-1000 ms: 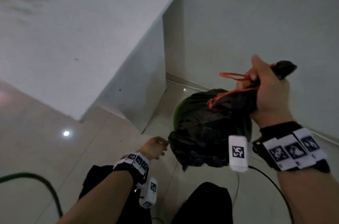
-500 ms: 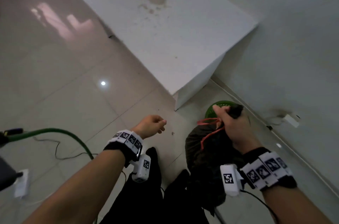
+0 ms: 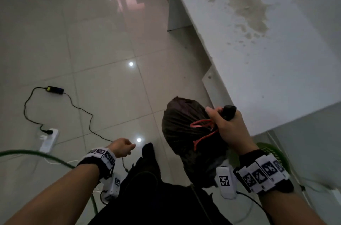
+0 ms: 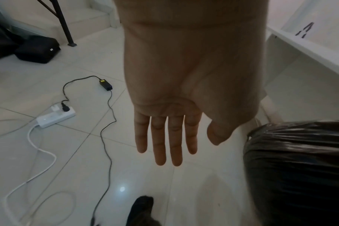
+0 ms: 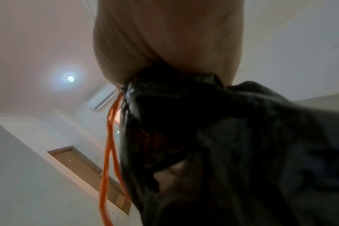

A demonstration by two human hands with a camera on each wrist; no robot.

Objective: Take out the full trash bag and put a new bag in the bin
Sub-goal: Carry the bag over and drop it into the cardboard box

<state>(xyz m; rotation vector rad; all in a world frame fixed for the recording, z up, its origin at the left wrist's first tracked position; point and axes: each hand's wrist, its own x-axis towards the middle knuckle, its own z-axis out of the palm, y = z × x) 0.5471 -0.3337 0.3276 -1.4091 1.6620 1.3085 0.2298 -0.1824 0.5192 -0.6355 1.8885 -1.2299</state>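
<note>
One black bag [image 3: 186,129], its neck bunched and trailing two orange drawstring loops [image 3: 202,129], hangs off the floor [image 3: 103,44] from the right hand [image 3: 229,129], which is clenched around the neck, beside the stained white surface [image 3: 276,55] and just in front of the one green bin [image 3: 273,152]. The left hand [image 4: 176,116] hangs free with fingers straight, grasping nothing, left of the bag. The left wrist view alone shows a second dark bag [image 4: 36,49] far back, beyond the one power strip [image 4: 55,117] and adapter [image 4: 105,85]; the right wrist view alone shows a ceiling light [image 5: 70,78], air conditioner [image 5: 102,98] and door [image 5: 91,172].
</note>
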